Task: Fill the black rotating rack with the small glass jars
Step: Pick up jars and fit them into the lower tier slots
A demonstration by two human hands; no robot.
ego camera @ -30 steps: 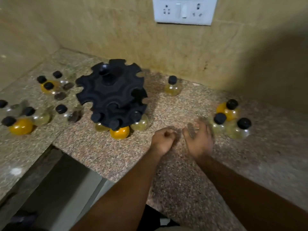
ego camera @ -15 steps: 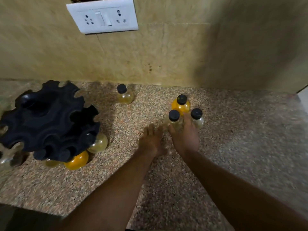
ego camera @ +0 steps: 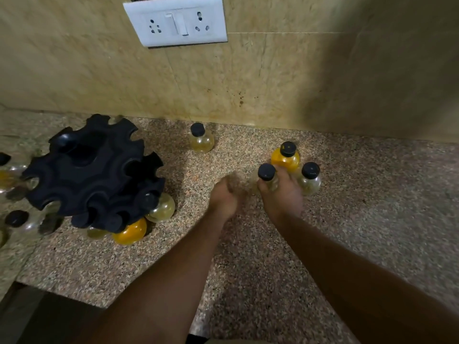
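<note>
The black rotating rack [ego camera: 92, 170] stands on the left of the granite counter [ego camera: 360, 219]. Its lower tier holds an orange jar [ego camera: 129, 232], a pale jar [ego camera: 161, 207] and another pale one [ego camera: 95, 233]. My right hand [ego camera: 282, 198] is wrapped around a black-capped clear jar [ego camera: 267, 172], the nearest of a group of three. Behind it stands an orange jar [ego camera: 285, 157], and to its right a clear jar [ego camera: 309, 180]. My left hand [ego camera: 227, 197] is blurred and curled just left of that group, with nothing in it.
A lone pale jar [ego camera: 201, 140] stands near the tiled wall [ego camera: 273, 78]. More loose jars [ego camera: 16, 219] lie left of the rack. A white socket plate [ego camera: 176, 21] is on the wall. The counter's edge [ego camera: 49, 291] drops off at lower left.
My right hand has closed around the nearest clear jar. My left hand's fingers have curled in. The view has come closer to the counter.
</note>
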